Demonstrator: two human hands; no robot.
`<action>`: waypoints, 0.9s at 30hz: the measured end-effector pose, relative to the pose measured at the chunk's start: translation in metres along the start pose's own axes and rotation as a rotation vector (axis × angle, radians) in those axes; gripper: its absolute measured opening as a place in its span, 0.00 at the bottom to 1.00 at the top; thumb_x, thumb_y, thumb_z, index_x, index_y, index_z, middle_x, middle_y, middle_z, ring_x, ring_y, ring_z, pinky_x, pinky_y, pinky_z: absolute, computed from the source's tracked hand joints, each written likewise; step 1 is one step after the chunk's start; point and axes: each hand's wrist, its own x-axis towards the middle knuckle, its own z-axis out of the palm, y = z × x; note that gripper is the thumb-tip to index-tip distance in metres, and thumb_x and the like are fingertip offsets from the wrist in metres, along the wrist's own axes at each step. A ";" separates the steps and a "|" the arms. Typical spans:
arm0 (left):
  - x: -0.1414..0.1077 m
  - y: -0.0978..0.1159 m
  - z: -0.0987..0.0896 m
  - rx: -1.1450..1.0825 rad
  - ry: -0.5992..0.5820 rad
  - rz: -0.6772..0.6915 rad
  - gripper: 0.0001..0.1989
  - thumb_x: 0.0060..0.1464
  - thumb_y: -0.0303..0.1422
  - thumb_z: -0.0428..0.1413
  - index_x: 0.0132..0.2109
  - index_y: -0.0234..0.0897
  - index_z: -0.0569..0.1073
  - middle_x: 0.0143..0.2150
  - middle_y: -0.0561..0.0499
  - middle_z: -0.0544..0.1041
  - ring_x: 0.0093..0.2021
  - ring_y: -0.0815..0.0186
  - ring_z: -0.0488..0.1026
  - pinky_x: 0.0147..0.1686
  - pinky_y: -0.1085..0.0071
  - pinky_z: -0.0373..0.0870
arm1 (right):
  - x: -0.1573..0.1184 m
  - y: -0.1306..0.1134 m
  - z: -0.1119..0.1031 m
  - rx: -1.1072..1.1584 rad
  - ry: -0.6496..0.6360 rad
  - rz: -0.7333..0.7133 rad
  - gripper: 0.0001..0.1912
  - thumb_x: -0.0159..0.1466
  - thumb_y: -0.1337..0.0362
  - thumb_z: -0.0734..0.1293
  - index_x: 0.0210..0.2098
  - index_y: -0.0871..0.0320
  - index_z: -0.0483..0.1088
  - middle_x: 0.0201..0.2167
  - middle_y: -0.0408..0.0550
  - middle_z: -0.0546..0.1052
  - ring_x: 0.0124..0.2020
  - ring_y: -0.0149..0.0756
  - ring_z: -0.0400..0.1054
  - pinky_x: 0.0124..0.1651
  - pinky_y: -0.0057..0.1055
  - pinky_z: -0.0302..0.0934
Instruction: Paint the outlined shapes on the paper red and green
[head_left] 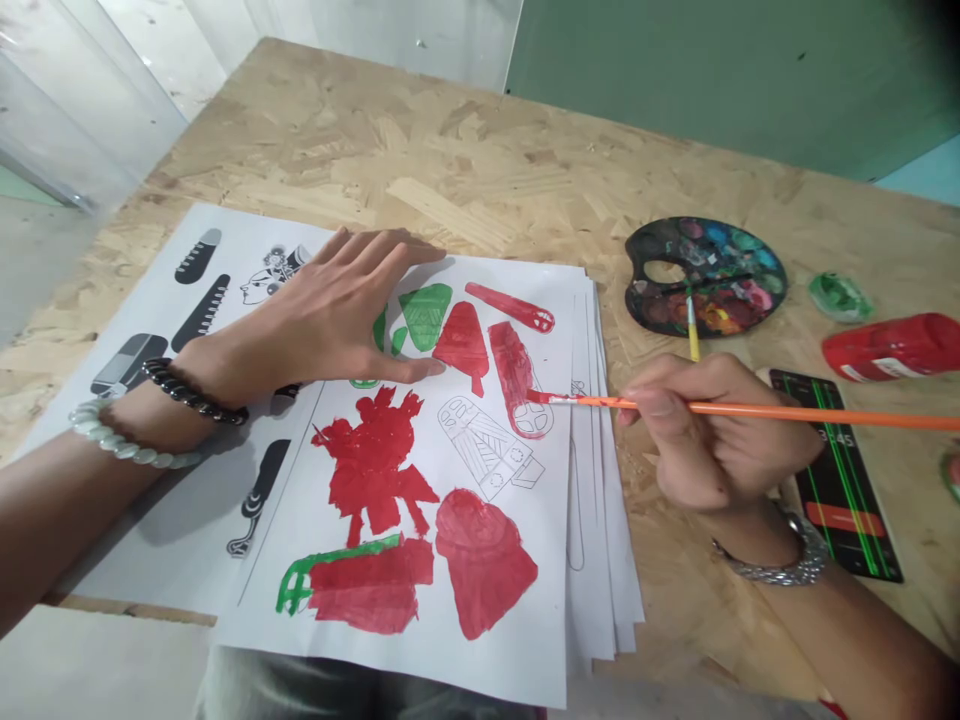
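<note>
Between the fingertips of my right hand (712, 430) is an orange paintbrush (750, 409), held level. Its red-loaded tip touches a partly painted outlined shape near the right edge of the top sheet of paper (405, 670). My left hand (360, 300) lies flat with fingers spread across the upper left of that sheet, covering part of a green shape (425, 315). Several shapes are filled in red, such as a large jagged one (375, 450) in the middle. One shape (491, 450) beside the brush tip shows only thin black outlines.
A dark paint palette (637, 310) with a second brush (692, 325) on it lies at upper right. Near it are a small green-stained cup (840, 296), a red bottle (892, 347) on its side and a phone (855, 480). A sheet with printed black figures (180, 510) lies at left.
</note>
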 end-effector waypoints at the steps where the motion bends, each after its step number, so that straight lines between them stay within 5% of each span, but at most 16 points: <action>1: 0.000 0.000 0.000 -0.002 0.001 0.002 0.50 0.65 0.71 0.50 0.75 0.36 0.61 0.72 0.36 0.70 0.73 0.40 0.67 0.72 0.43 0.65 | -0.001 0.000 0.000 -0.010 0.017 0.009 0.10 0.68 0.71 0.70 0.32 0.54 0.69 0.21 0.38 0.71 0.20 0.30 0.68 0.18 0.30 0.54; 5: 0.001 0.001 0.000 -0.008 0.006 0.012 0.50 0.65 0.71 0.50 0.76 0.35 0.60 0.72 0.37 0.69 0.72 0.41 0.67 0.73 0.43 0.64 | 0.000 -0.003 0.003 -0.001 0.127 0.054 0.10 0.69 0.68 0.71 0.31 0.55 0.71 0.21 0.40 0.74 0.20 0.29 0.66 0.19 0.30 0.53; 9: 0.000 0.000 0.000 -0.001 -0.002 0.011 0.50 0.65 0.71 0.49 0.75 0.35 0.61 0.72 0.36 0.69 0.72 0.40 0.67 0.73 0.43 0.64 | 0.003 -0.002 0.007 0.108 0.225 0.102 0.10 0.71 0.63 0.71 0.32 0.54 0.75 0.22 0.41 0.76 0.19 0.30 0.65 0.23 0.34 0.63; 16: 0.001 0.001 -0.001 -0.003 -0.012 -0.005 0.49 0.65 0.69 0.53 0.75 0.35 0.61 0.72 0.34 0.69 0.72 0.39 0.67 0.74 0.41 0.63 | 0.004 0.000 0.010 0.294 0.131 0.191 0.06 0.72 0.62 0.72 0.36 0.54 0.77 0.27 0.45 0.78 0.23 0.31 0.67 0.19 0.28 0.53; 27: 0.001 -0.001 0.002 -0.041 0.015 -0.003 0.52 0.63 0.70 0.53 0.77 0.34 0.61 0.69 0.35 0.71 0.69 0.39 0.68 0.73 0.44 0.62 | 0.008 0.000 0.008 0.396 0.122 0.266 0.09 0.71 0.63 0.73 0.34 0.56 0.76 0.25 0.44 0.76 0.21 0.28 0.65 0.17 0.26 0.52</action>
